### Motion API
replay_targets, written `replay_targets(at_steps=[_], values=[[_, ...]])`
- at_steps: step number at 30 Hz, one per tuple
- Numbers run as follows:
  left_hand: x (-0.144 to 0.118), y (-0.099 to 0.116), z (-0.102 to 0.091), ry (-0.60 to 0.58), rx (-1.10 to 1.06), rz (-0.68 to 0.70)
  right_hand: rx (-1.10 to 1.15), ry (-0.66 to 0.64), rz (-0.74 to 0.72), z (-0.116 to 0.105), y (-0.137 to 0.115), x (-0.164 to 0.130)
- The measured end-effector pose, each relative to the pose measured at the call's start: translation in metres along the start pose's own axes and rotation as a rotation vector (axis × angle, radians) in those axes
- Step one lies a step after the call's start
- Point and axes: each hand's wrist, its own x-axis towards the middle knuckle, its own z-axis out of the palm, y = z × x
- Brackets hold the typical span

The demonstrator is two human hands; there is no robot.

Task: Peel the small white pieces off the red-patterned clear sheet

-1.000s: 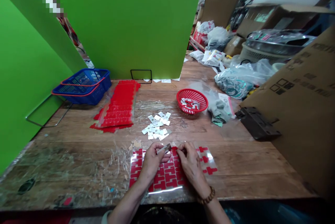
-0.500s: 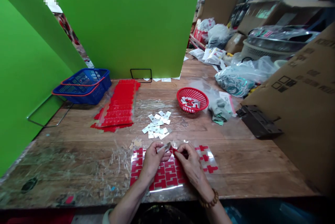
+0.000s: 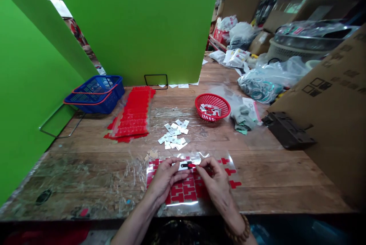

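Note:
Between the thumb and fingers of my left hand (image 3: 165,176) is a small white plate (image 3: 181,166) with a dark end. My right hand (image 3: 215,178) pinches a red sticker (image 3: 192,165) whose tip meets the plate's dark end. Both hands are over a clear sheet of red T-shaped stickers (image 3: 176,193) lying on the table; its right part has gaps between the stickers. Just beyond my hands lies a loose pile of similar white plates (image 3: 174,134). A red basket (image 3: 213,102) farther back holds several plates with red on them.
A stack of red sticker sheets (image 3: 133,113) lies at the left, beside a blue basket (image 3: 94,94). At the right are a grey cloth (image 3: 242,118), a dark metal box (image 3: 288,130) and a large cardboard box (image 3: 328,123). A green panel (image 3: 137,27) rises behind the table.
My left hand has turned the plate flatter, showing its face and dark end. My right hand has lifted a red sticker from the sheet and brought it to the plate. The view has shifted slightly.

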Motion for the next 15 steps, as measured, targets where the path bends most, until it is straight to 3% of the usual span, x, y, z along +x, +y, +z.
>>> replay_targets(at_steps=[15], values=[[-0.013, 0.0, 0.009, -0.003, 0.062, -0.004, -0.046, -0.041, -0.064, 0.011, -0.004, -0.009]])
